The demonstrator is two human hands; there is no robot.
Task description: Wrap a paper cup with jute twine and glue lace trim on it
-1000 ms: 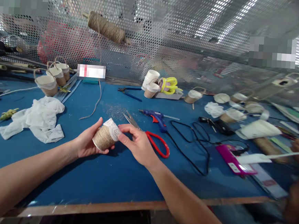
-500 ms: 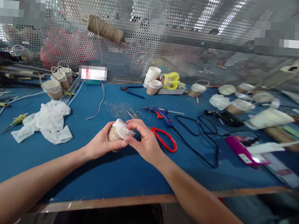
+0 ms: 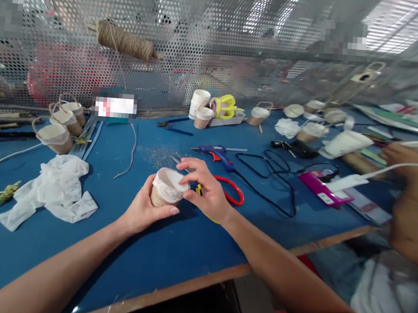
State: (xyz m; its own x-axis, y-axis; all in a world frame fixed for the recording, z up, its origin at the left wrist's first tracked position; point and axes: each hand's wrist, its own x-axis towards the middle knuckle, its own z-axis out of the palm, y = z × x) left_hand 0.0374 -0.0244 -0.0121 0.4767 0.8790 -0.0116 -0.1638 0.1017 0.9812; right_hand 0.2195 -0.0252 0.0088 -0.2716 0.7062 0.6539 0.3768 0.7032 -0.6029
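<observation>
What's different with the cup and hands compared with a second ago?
The cup has shifted slightly right, towards the scissors, and turned from steeply tilted to mouth-up. The right hand has moved from the lace on its side to its rim; the left hand still holds it. Glue gun and white cloth stayed put.

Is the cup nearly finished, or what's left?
Three cups on the left look done, each with a handle. The left hand holds one with twine and lace on; the right hand is at its rim. No handle shows there, so that may be left.
</observation>
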